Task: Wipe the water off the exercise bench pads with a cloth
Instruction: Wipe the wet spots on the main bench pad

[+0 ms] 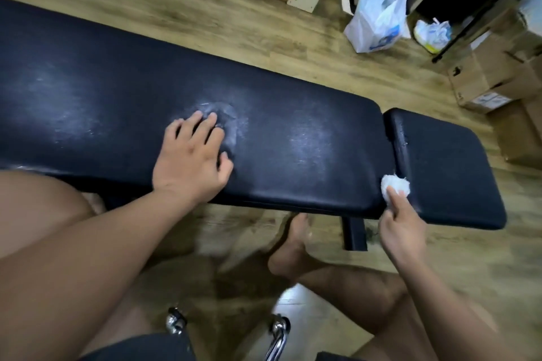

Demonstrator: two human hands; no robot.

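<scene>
From the head view, the person's left hand (192,158) lies flat with fingers spread on the long black bench pad (293,126), its fingertips at a wet smear (225,123) near the pad's middle. The right hand (403,226) pinches a bunched white cloth (394,184) and presses it at the near end of the gap between the long pad and the shorter seat pad (445,161). A white plastic bag (378,17) stands on the wooden floor (205,9) beyond the bench, near cardboard boxes (492,79).
</scene>
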